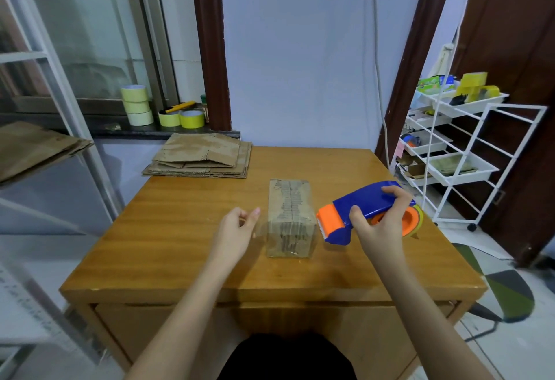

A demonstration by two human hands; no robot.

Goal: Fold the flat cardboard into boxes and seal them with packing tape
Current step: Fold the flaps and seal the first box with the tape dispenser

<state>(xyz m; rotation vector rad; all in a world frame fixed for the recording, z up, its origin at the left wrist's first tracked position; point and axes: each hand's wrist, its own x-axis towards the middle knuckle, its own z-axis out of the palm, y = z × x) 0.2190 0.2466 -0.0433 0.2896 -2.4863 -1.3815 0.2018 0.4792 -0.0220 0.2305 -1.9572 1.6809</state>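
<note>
Starting at the far left, a sheet of flat cardboard [36, 147] lay on a metal shelf frame beside the window. Along the dark windowsill [126, 130] stood a stack of three pale tape rolls [135, 105], then two yellow rolls [181, 118] with a yellow utility knife [177, 107] resting behind them. Below the sill, on the back left corner of the wooden table [168, 247], sat the pile of flat cardboard blanks [201, 156], still unfolded and overhanging the table edge a little.

Moving in, the left hand [237, 229] hovered just left of the folded box, fingers loosely curled with the forefinger tip reaching toward the box. A clear strip of tape [260, 228] seemed to stretch from those fingers to the box, though whether the fingers actually pinched it I could not tell; the film was too faint.

Centre stage, the cardboard box [289, 217] stood on the table, folded up, its worn top seam running away from the camera, glossy tape across its near end.

Just right of the box, the right hand [383, 223] gripped the blue and orange tape dispenser [363, 211], thumb and fingers wrapped round its blue body, orange cutter end pointing at the box and close beside it, raised off the table.

Far right, a white wire cart [468, 145] held trays of odds and ends, with yellow tape items [476, 87] on the top tray.
</note>
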